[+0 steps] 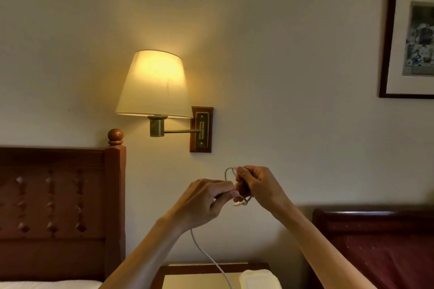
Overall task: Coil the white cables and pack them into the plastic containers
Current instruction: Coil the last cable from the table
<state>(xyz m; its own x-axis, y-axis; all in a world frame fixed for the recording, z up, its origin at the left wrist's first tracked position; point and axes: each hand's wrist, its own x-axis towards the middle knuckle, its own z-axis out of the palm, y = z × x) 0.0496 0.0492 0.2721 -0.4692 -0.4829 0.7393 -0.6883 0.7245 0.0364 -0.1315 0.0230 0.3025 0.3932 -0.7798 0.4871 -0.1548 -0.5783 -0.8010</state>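
Note:
Both hands are raised in front of the wall with a white cable (206, 253) between them. My right hand (257, 186) grips a small coil of it; loops stick out above and below the fist, and a white plug end hangs under it. My left hand (206, 199) pinches the cable just left of the coil. From under that hand the loose length falls down to the nightstand (178, 277). A translucent plastic container (258, 279) sits on the nightstand at the bottom edge of the view, partly cut off.
A lit wall lamp (155, 84) hangs on a swing arm above the hands. A wooden headboard (58, 195) and white bedding stand at the left. A dark red headboard (375, 241) stands at the right. A framed picture (411, 37) hangs top right.

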